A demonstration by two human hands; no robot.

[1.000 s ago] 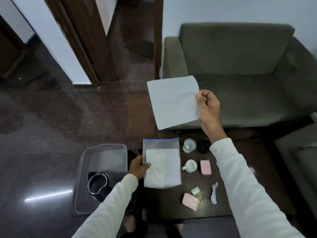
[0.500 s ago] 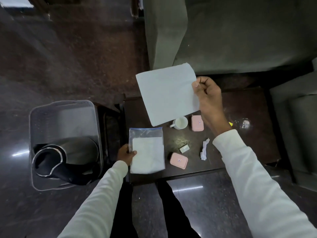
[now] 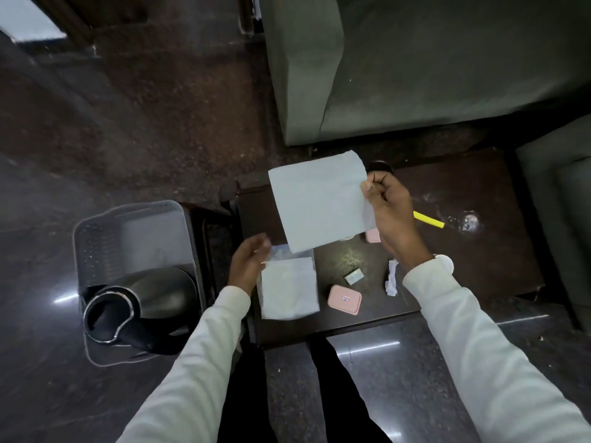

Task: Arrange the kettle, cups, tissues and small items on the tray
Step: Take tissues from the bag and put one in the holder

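Head view, the only one I have. Dark wooden low table (image 3: 479,187) sits against the grey sofa (image 3: 415,75) at its far edge, with a second grey seat (image 3: 563,219) at its right edge. Near edge faces the person's legs over glossy dark floor (image 3: 383,378). Table's right half is mostly bare; the small items sit toward its near left.

Translucent grey plastic tray (image 3: 134,225) sits left of the table, off its edge. Its far half is bare; the near half holds the black kettle with a chrome-rimmed mouth (image 3: 140,305), which leans toward the camera.

Right hand (image 3: 388,212) is raised over the table, thumb and fingers pinching the right edge of a flat square pale tissue (image 3: 319,203), which hangs clear of the tabletop. Left hand (image 3: 248,266) is blurred at the left edge of a clear zip bag holding folded white tissues (image 3: 289,290) that lies on the table; fingers look loosely curled, and I cannot tell if they grip the bag.

On the table near the bag: a pink rounded-rectangle case (image 3: 344,299), a small pale box (image 3: 353,277), a crumpled white paper strip (image 3: 391,278). A second pink case (image 3: 372,235) is partly hidden behind the right wrist. A yellow stick (image 3: 428,219) lies past the right hand, with a small shiny object (image 3: 468,220) further right, too blurred to identify.
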